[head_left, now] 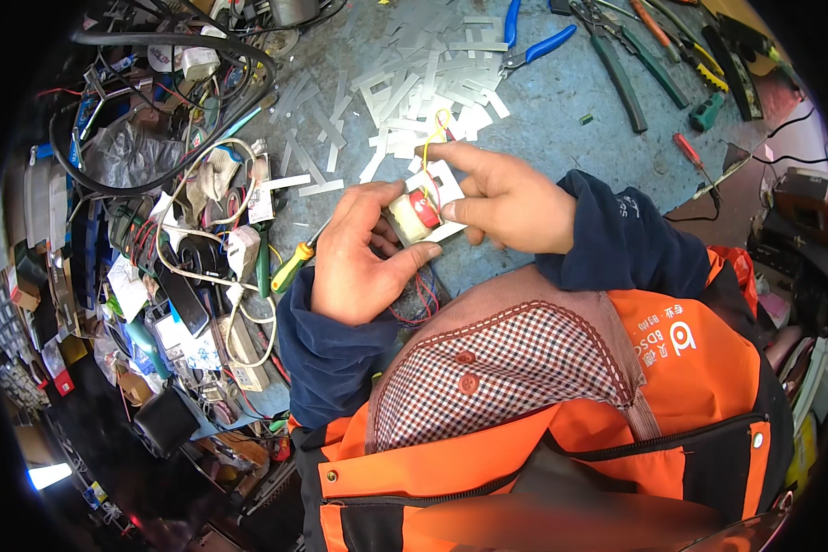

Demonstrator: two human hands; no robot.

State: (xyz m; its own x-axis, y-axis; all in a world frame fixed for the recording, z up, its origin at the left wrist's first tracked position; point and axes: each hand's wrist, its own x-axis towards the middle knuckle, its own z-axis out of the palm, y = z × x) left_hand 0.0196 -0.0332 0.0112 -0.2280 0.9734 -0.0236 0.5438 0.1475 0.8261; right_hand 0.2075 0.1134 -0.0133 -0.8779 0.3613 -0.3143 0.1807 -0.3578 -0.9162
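A small transformer [416, 213], with a cream bobbin, a red-wrapped coil and pale metal plates around it, is held between my two hands over the bench. My left hand [354, 248] grips its left and near side, thumb along the lower edge. On the opposite side, my right hand [511, 201] has its thumb pressed on the plates near the red coil, with the index finger stretched past the top. Thin yellow wires [430, 152] rise from the coil. Fingers hide part of the transformer. Just beyond it lies a loose heap of flat metal strips [432, 87].
Blue-handled cutters [543, 46], green-handled pliers [621, 83] and a red screwdriver [690, 152] lie at the far right of the blue bench [561, 147]. A yellow-green screwdriver [292, 269] is beside my left wrist. Tangled cables, plugs [242, 250] and parts crowd the left.
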